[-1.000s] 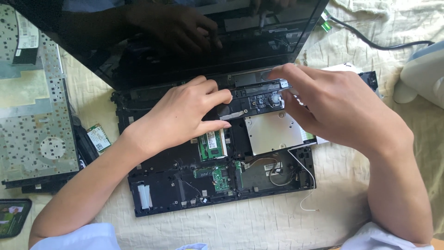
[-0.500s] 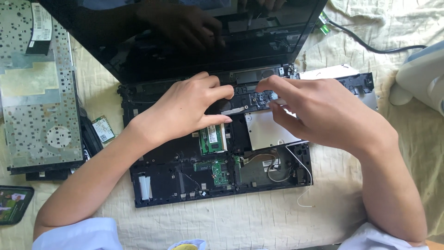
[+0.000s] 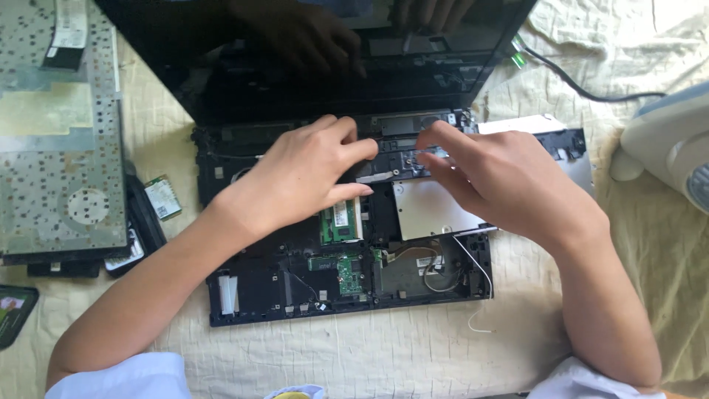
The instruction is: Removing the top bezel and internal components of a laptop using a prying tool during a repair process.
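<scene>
Both hands rest on the opened laptop base [image 3: 295, 292] at centre. The left hand [image 3: 295, 177] has its fingers extended, loosely open, on the frame; the right hand [image 3: 509, 185], at 3 o'clock of it, has fingers curled, grip unclear.

The scene looked like a room in a home pressed into service as a repair spot, not a fitted workshop. A dismantled laptop [image 3: 347, 244] lay on a wrinkled cream cloth [image 3: 384, 355], its removed keyboard panel [image 3: 59, 133] to the left and a loose circuit card [image 3: 162, 196] beside it. A dark cable [image 3: 583, 89] trailed across the fabric at far right.
</scene>
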